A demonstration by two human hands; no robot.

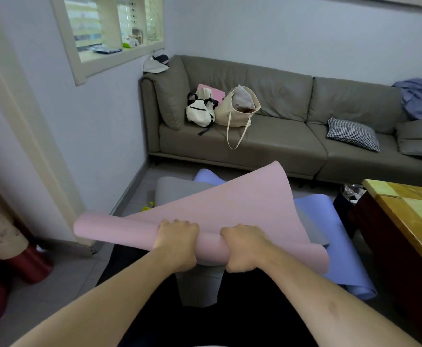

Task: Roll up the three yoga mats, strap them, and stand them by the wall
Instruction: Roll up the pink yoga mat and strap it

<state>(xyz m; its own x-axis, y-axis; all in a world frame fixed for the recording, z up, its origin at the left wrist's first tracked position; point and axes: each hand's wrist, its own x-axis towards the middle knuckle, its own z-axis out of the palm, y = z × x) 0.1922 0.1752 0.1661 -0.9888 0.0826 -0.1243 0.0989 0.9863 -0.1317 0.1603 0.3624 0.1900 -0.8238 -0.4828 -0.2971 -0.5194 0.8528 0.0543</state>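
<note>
In front of the person's lap, lifted off the floor, the pink mat is partly rolled: the rolled part runs as a tube from lower right to upper left, its left end sticking out free past the left hand. The unrolled part rises behind the tube as a loose sheet, with its far corner curling over toward the sofa and its right edge dropping down past the right hand. Both hands grip the tube side by side, near each other but apart, fingers curled over the top of the roll and knuckles up.

Beneath the pink mat lies the grey mat, flat on the tiled floor, its near edge showing between the forearms. Under and to the right of it lies the lavender mat, whose far end bulges up close to the sofa base and whose near end curls at the lower right.

To the left, the wall and its skirting run beside the grey mat's left edge, leaving a narrow strip of bare tiles. To the right, a wooden table stands close to the lavender mat's edge, with a dark bin between the table and the sofa. On the sofa sit a white backpack, a cream tote bag and a checked cushion.
</note>
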